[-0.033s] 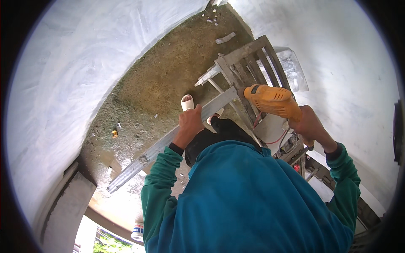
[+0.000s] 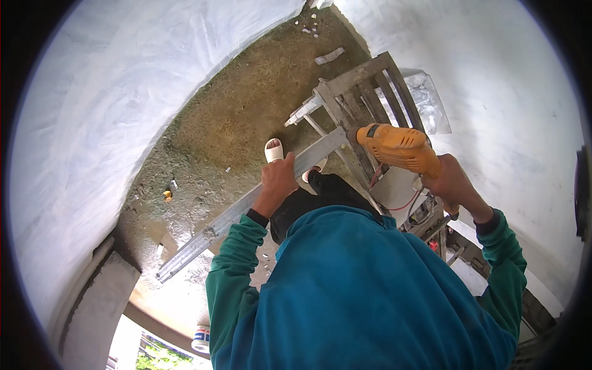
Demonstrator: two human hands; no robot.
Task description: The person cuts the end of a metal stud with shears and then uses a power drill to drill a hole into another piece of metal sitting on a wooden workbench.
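My left hand (image 2: 279, 185) is closed around a long grey metal bar (image 2: 213, 229), which slants from the lower left up toward the middle. In my right hand (image 2: 453, 183) is an orange power drill (image 2: 401, 148), gripped at its rear handle. The drill's front end meets the upper end of the bar; any bit there is hidden. Just beyond that point stands a worn wooden chair (image 2: 357, 80) with a slatted back. A grey-white metal piece (image 2: 304, 112) lies against the chair's side.
White walls (image 2: 117, 80) rise at left and right. Small debris (image 2: 168, 195) and a pale strip (image 2: 330, 56) lie on the rough, damp floor (image 2: 228, 117). Tools and a red cable (image 2: 404, 206) rest on the chair seat. A white tub (image 2: 201, 339) stands lower left.
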